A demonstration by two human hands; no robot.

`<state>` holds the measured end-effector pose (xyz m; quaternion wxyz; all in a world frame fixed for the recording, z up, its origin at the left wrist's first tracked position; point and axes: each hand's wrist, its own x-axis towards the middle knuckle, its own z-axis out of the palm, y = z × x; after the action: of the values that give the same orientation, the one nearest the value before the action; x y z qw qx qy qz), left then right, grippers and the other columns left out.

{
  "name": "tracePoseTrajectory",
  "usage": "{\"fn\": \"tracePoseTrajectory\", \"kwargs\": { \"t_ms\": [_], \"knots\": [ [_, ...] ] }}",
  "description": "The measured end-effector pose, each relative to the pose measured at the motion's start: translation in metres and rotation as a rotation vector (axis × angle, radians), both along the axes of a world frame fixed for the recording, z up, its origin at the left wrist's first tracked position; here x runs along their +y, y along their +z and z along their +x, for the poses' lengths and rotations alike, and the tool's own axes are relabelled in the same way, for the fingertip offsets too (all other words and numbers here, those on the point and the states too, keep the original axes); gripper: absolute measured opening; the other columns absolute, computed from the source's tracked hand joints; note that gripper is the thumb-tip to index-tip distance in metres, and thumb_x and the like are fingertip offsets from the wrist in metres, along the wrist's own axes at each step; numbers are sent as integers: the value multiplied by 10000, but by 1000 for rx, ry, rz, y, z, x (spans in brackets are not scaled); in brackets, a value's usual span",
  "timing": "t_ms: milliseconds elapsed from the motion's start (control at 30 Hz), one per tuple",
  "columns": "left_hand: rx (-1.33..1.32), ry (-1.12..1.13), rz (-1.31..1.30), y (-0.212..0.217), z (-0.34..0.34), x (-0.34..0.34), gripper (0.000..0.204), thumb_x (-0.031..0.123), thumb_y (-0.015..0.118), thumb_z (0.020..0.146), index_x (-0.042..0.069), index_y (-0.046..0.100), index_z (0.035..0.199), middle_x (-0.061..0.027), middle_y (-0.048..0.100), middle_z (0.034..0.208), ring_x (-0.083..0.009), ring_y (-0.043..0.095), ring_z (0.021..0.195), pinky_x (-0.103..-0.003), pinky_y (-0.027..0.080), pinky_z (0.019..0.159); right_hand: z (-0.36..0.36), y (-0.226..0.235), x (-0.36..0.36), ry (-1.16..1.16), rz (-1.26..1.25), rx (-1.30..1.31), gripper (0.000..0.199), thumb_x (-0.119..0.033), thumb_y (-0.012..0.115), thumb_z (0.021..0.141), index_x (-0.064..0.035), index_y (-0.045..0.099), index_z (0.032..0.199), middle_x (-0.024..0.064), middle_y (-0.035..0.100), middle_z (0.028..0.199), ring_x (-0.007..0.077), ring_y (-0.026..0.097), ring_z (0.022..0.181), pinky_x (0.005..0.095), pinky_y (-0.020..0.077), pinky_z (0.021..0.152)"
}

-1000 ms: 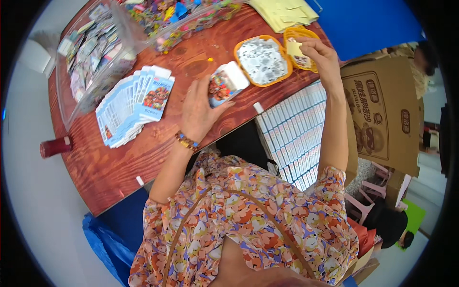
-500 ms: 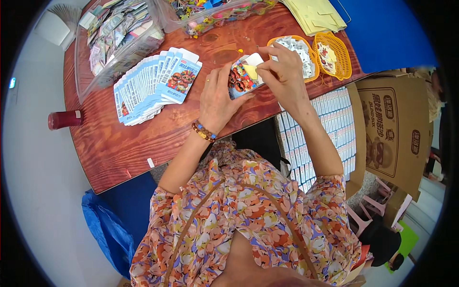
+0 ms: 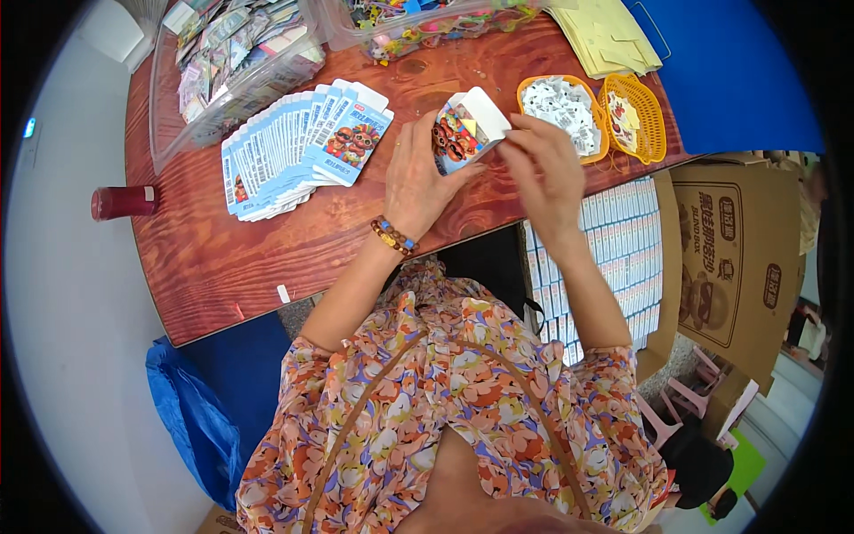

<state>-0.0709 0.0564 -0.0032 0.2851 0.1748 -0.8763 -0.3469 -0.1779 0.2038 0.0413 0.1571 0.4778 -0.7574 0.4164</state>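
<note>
In my left hand [image 3: 418, 173] is a small light-blue carton [image 3: 456, 153] printed with cartoon faces in sunglasses, gripped between thumb and fingers. The carton's white end flap [image 3: 485, 111] stands up, and a small yellow piece [image 3: 470, 126] shows at its mouth. Beside the flap is my right hand [image 3: 547, 173], slightly blurred, its fingers loosely stretched and nothing visible in them. Whether a fingertip touches the flap I cannot tell. To the left of my hands lies a fanned stack of matching flat cartons [image 3: 285, 151].
Clear bins hold sachets [image 3: 236, 53] and colourful trinkets [image 3: 427, 31]. Yellow baskets hold white packets [image 3: 560, 111] and small cards [image 3: 625, 120]. Yellow paper sheets [image 3: 605, 40] lie behind. Below the table's right edge, a cardboard box [image 3: 734, 254] holds rows of filled cartons [image 3: 614, 249]. A red cylinder [image 3: 124, 203] is left.
My right hand has moved off the yellow piece, down and to the right of the carton. The carton is tilted differently, with its flap standing higher. The view has shifted slightly.
</note>
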Motion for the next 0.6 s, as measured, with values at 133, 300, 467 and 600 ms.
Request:
{"fn": "tracePoseTrajectory", "kwargs": {
  "t_ms": [133, 300, 467, 600],
  "knots": [
    [31, 4, 33, 0, -6, 11, 776, 220, 870, 677, -3, 465, 1300, -199, 546, 1121, -395, 568, 1036, -458, 505, 848, 27, -32, -15, -35, -105, -344, 392, -45, 737, 840, -21, 631, 1217, 139, 669, 1103, 311, 646, 1051, 397, 533, 846],
    [10, 58, 70, 1, -3, 11, 725, 190, 838, 710, -14, 473, 1302, -216, 539, 1176, -412, 556, 1078, -456, 500, 877, 29, -39, -29, 23, -151, -469, 347, -31, 694, 885, -17, 622, 1225, 169, 659, 1022, 279, 681, 870, 353, 545, 735],
    [176, -170, 313, 8, 11, -11, 597, 112, 767, 824, -10, 479, 1332, -182, 600, 1199, -310, 629, 1079, -387, 535, 885, 9, -28, -17, 207, -73, -592, 326, -12, 618, 950, 0, 612, 1276, 80, 645, 1058, 129, 612, 949, 258, 499, 823],
    [188, -247, 623, 15, 24, -16, 515, 30, 714, 879, 14, 494, 1344, -132, 648, 1138, -200, 669, 1023, -313, 568, 825, 8, -25, -13, 358, -136, -830, 258, 7, 605, 958, 14, 599, 1217, 100, 619, 1148, 160, 612, 1073, 267, 498, 906]
  ]
}}
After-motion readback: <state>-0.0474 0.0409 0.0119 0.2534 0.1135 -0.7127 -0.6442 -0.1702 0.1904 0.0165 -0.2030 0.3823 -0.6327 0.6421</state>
